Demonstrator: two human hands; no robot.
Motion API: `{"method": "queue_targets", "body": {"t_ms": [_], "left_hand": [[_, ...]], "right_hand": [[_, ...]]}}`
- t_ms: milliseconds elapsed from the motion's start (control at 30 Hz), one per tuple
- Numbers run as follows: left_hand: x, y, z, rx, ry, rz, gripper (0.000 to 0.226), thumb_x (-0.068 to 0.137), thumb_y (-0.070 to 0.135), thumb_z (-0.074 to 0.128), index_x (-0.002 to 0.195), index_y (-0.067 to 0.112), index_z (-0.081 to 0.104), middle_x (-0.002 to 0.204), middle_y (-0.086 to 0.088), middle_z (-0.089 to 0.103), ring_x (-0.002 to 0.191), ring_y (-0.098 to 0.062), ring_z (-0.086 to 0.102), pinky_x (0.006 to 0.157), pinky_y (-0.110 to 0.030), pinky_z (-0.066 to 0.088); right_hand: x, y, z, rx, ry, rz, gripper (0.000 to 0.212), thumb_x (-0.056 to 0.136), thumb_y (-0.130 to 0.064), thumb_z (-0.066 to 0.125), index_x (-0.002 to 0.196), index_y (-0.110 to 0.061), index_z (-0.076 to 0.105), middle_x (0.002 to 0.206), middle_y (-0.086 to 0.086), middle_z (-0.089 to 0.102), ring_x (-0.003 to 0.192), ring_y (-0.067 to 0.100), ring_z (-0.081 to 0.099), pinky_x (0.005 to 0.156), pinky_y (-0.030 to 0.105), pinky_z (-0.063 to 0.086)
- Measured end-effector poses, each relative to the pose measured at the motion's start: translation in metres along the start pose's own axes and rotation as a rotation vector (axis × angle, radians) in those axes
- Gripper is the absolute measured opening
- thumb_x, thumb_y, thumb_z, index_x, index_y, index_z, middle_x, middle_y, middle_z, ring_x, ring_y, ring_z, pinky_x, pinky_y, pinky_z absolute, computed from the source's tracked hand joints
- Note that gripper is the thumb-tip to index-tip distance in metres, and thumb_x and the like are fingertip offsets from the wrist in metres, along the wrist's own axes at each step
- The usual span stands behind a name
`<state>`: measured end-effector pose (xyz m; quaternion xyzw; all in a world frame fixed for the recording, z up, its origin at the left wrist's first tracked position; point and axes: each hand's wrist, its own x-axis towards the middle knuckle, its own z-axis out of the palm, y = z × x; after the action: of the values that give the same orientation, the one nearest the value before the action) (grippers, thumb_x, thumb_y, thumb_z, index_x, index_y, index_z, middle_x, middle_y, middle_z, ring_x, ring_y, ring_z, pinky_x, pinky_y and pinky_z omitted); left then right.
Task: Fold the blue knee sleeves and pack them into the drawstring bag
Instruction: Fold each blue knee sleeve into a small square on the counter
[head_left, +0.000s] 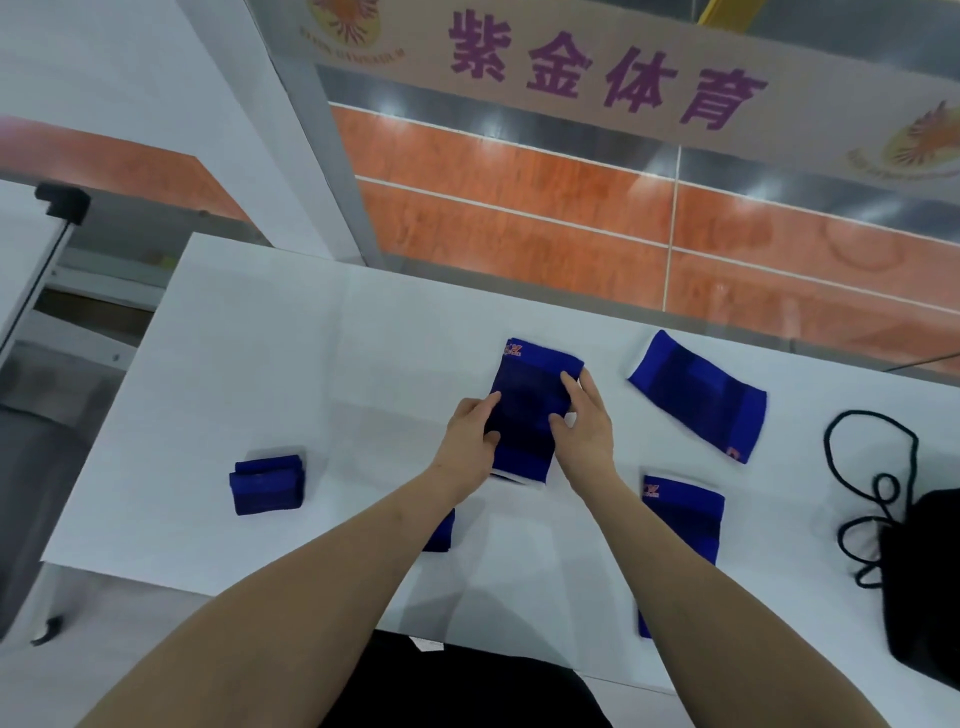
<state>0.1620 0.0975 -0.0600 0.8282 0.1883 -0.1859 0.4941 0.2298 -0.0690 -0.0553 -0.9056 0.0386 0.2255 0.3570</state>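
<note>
Head view, centre: your left hand (470, 434) and right hand (584, 426) flank one blue knee sleeve (530, 410) lying flat on the white surface (260, 353).
Fingers: the left fingers (488, 402) pinch its left edge; the right fingers (571, 387) curl loosely over its right edge.
Handling: judge it soft, light and stretchy; it will spring back, so take it by the banded ends and press each fold down.
Other sleeves: a folded sleeve (266, 486) sits at lower left; flat sleeves lie at upper right (698, 395) and right of centre (680, 519); more are partly hidden under your forearms.
Drawstring bag: the black bag (924, 577) with looped cord (867, 467) is at the right edge.
Writing: the orange logo on the sleeves is too small to read; the banner (597, 67) at top reads 紫金体育.
</note>
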Motion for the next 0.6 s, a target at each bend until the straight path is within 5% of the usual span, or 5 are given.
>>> {"method": "queue_targets", "body": {"t_ms": [433, 600], "left_hand": [[0.009, -0.015, 0.011, 0.339, 0.033, 0.094, 0.065, 0.094, 0.004, 0.055, 0.154, 0.014, 0.031, 0.141, -0.008, 0.031, 0.121, -0.024, 0.032, 0.104, -0.032, 0.041], [0.021, 0.000, 0.007, 0.111, 0.069, 0.000, 0.056, 0.094, 0.004, 0.052, 0.147, 0.017, 0.040, 0.144, 0.002, 0.033, 0.128, -0.016, 0.034, 0.102, -0.024, 0.037]], "right_hand": [[0.013, 0.013, 0.006, -0.286, 0.027, -0.172, 0.045, 0.105, -0.020, 0.053, 0.149, -0.027, 0.052, 0.170, -0.001, 0.016, 0.136, 0.025, 0.034, 0.110, 0.039, 0.043], [0.015, 0.016, 0.006, -0.601, -0.002, -0.159, 0.049, 0.107, -0.035, 0.046, 0.156, -0.039, 0.036, 0.169, 0.003, 0.014, 0.141, 0.030, 0.033, 0.106, 0.046, 0.043]]}}
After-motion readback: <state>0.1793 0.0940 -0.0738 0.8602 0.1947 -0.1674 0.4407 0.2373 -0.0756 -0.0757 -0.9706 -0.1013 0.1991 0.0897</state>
